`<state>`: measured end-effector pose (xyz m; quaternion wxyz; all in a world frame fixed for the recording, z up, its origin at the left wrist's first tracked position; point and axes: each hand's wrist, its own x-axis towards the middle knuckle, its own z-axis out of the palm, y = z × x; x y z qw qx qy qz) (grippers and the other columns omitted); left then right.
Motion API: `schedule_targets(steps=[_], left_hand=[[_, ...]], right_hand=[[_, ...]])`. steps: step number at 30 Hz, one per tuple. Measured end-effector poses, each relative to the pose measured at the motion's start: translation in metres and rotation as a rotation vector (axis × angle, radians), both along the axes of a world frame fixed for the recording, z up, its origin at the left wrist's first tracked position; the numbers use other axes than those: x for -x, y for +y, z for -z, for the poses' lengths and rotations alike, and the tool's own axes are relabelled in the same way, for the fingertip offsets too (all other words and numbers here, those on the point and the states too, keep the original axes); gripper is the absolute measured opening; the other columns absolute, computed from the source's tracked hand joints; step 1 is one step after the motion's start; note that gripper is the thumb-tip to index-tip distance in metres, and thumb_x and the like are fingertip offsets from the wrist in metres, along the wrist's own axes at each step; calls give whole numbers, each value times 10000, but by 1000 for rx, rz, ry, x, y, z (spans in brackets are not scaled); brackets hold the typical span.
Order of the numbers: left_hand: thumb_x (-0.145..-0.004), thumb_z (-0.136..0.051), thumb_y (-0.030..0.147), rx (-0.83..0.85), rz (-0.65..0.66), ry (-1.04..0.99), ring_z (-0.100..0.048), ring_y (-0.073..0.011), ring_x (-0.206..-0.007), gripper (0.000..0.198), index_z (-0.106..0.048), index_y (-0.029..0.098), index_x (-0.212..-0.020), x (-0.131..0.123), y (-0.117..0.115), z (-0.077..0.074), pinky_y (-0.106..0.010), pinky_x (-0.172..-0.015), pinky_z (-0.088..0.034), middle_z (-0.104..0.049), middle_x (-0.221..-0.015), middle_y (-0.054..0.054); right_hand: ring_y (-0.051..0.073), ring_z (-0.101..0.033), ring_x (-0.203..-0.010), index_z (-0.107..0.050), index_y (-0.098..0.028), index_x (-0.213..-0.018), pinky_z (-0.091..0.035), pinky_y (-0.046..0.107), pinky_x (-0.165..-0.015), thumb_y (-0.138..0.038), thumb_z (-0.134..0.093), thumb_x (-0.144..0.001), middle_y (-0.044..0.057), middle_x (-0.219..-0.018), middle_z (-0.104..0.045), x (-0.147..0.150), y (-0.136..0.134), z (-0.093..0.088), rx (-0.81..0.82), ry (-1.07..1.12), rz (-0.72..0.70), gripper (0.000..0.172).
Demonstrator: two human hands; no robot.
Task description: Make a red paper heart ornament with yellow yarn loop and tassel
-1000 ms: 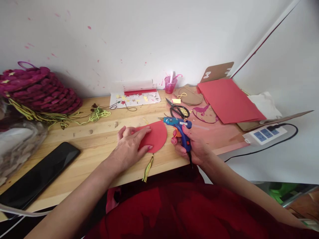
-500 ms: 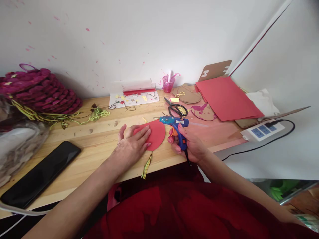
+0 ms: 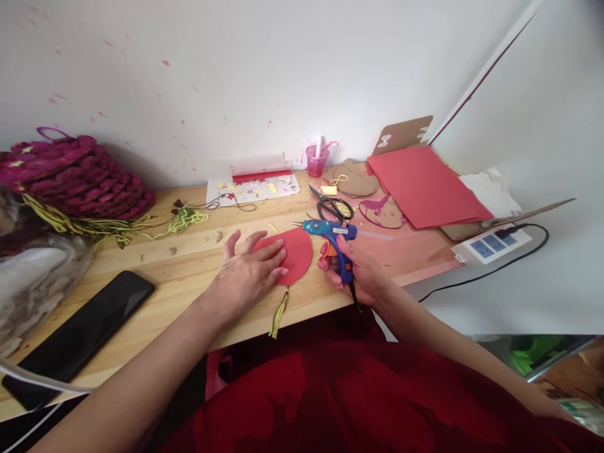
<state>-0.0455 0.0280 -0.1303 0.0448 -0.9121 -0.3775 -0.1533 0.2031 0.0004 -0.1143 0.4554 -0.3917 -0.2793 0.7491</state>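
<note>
- Left hand (image 3: 250, 274) is spread flat, fingers pinning the red paper disc (image 3: 296, 255) to the desk (image 3: 179, 264) near its front edge.
- Right hand (image 3: 365, 280) is wrapped round the glue gun (image 3: 330, 234), nozzle just over the disc's top edge.
- Disc looks thin, light and bendy, so I'd press it, not pinch it.
- Gun's rigid, so handle only; the tip's probably hot.
- Yellow tassel (image 3: 279, 313) dangles over the desk edge.
</note>
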Motion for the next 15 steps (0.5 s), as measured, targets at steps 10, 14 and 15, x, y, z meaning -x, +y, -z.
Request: schedule_targets(steps=[10,14,15], left_hand=[[-1035,-491,265,-31,36,-70,-592,-316,-1303,319,-686,238,-1285,-2,-18,12,-563,-1165,-325,-697,-1360,-60],[-1035,-464,266,41,-8,-62,-583,-327,-1319,341,-697,258,-1283,-2,-19,10,-600,-1181,-292,-675,-1393,-64],[-1039,-460,276,69,-8,-71,-587,-321,-1317,342,-697,257,-1285,-1,-18,9,-598,-1179,-298,-675,-1393,-67]], right_hand=[[63,-470,-443,-567,-199,-841,-334,181,-408,-631,-728,-803,-10,-717,-663,-2,0,3,-34,-25,-23,462],[63,-472,-445,-582,-193,-856,-332,179,-409,-624,-714,-819,-14,-707,-650,-1,0,4,-31,-31,-16,452],[64,-470,-446,-580,-194,-857,-332,179,-410,-621,-713,-821,-14,-706,-649,-1,-1,4,-30,-28,-12,449]])
